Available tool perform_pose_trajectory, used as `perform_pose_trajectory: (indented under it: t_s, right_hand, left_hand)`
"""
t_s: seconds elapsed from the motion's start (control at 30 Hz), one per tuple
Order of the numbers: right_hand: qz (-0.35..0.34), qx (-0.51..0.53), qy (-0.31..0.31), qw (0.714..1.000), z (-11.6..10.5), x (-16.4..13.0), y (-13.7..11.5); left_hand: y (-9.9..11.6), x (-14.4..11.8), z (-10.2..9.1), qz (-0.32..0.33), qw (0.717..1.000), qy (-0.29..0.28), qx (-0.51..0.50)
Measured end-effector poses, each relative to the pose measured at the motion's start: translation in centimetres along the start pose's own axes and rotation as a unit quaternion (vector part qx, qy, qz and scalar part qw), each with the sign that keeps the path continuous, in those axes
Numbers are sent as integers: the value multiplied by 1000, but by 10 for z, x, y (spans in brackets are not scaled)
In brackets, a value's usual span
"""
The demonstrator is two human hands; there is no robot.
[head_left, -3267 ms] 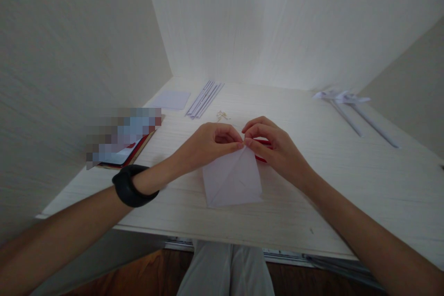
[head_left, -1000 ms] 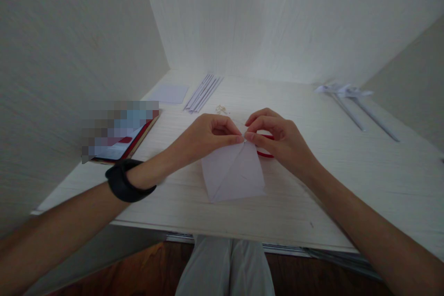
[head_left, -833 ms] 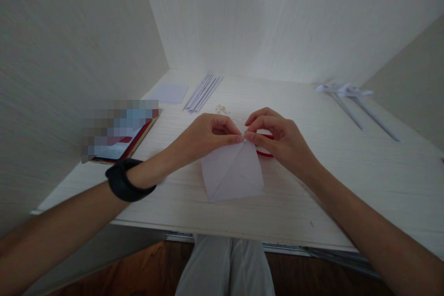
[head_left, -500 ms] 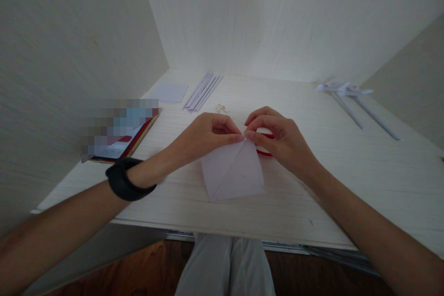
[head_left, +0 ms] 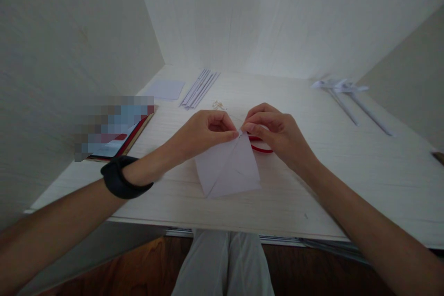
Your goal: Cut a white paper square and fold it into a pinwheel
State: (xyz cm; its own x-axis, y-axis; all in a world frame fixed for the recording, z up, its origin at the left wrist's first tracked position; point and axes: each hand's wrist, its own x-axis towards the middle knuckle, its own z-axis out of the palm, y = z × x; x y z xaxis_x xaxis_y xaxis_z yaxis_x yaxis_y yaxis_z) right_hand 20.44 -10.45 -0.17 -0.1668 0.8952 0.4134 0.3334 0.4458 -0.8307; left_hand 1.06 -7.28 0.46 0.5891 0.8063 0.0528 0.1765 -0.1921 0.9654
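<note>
A white paper square (head_left: 231, 166) with a diagonal crease hangs from my fingertips just above the tabletop. My left hand (head_left: 211, 130) pinches its far corner between thumb and fingers; a black band circles that wrist. Thumb and index finger of my right hand (head_left: 268, 127) are pressed together at the same corner, where small dark marks show. Whether the right fingers hold the paper itself or something tiny on it is hidden. Red scissor-like handle loops (head_left: 262, 148) lie beneath and beside my right hand, mostly covered.
Several thin rolled paper sticks (head_left: 200, 89) lie at the back beside flat paper (head_left: 165, 89). Small yellowish bits (head_left: 218, 105) are near them. Two paper pinwheels on sticks (head_left: 347, 99) rest back right. A tablet-like device (head_left: 114, 136), partly blurred, is at left. Walls enclose the table (head_left: 329, 171).
The view has shifted slightly, so everything sits a little further left and higher. My right fingertips have moved slightly at the paper's corner; my left hand keeps its pinch.
</note>
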Motion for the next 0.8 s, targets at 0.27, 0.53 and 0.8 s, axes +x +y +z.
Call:
perform_pose_trajectory:
  t_s: [0.27,0.53,0.8]
  right_hand:
    - [-7,-46,-11,999,2,1,-3]
    - [-13,-65,-10,998,3,-1,-6]
    - [-8,-57,-11,998,2,-1,-6]
  left_hand:
    - [0,-1,2,-12,1000,-3,-9]
    - [0,0,2,-7,1000,0,-4]
    - [-1,0,2,1,1000,-4,-5]
